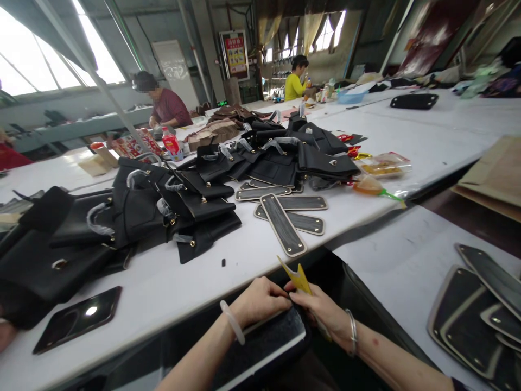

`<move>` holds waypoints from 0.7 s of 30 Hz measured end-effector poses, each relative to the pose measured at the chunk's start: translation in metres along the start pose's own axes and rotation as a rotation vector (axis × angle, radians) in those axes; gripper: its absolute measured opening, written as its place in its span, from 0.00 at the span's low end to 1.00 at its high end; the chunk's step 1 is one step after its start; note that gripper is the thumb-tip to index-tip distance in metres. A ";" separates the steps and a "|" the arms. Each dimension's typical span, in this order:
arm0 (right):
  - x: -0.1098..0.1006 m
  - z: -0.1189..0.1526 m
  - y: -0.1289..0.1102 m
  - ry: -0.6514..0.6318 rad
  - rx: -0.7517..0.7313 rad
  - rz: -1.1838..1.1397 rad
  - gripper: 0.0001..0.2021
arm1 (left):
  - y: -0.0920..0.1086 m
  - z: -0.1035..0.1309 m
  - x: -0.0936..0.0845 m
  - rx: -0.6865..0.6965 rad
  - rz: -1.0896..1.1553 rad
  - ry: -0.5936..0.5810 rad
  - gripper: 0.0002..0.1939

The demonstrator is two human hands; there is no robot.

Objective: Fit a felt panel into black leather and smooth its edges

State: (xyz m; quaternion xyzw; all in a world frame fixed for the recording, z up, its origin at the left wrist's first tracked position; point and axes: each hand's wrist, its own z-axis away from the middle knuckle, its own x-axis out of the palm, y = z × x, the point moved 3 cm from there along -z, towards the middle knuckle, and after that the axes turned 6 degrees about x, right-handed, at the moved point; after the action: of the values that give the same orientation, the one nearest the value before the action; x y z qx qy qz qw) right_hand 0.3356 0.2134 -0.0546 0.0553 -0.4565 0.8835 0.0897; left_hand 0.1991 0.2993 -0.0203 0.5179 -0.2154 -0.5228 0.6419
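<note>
My left hand (262, 300) has its fingers bent and pinching the upper corner of a black leather-like panel (264, 347) with a pale edge, which lies low in front of me. Close beside it, my right hand (323, 312) is closed around a yellow tool (300, 279) with a forked end pointing up and away; its other end is mostly hidden by the hand. The right fingertips meet the same corner of the panel, and what lies between them is too small to make out.
Black handbags (207, 195) with wrapped handles are heaped along the white table (163, 304). Long black bottom panels (283, 225) lie ahead, more panels (476, 320) at right. A phone (77, 319) rests at left. Two people (171, 106) sit farther back.
</note>
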 end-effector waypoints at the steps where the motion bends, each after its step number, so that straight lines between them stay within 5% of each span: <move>1: 0.000 -0.001 0.000 0.007 -0.042 0.036 0.22 | -0.001 -0.001 0.001 -0.014 -0.008 0.011 0.12; 9: -0.001 -0.001 -0.005 0.029 -0.273 0.311 0.25 | -0.002 -0.005 0.004 -0.017 -0.021 0.021 0.12; 13: -0.004 -0.002 -0.007 -0.009 -0.248 0.413 0.27 | 0.004 0.026 -0.019 0.041 0.027 0.044 0.14; 17: -0.008 -0.008 -0.013 -0.093 -0.201 0.510 0.30 | -0.019 0.103 -0.048 0.016 0.092 0.389 0.23; 21: -0.010 -0.017 -0.021 -0.192 -0.153 0.685 0.29 | -0.069 0.180 -0.026 -0.091 0.355 0.778 0.30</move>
State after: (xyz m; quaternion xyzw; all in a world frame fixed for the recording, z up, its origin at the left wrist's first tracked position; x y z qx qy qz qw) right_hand 0.3495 0.2379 -0.0490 -0.0250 -0.5196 0.8164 -0.2507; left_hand 0.0115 0.2488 -0.0083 0.6024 -0.0198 -0.1789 0.7776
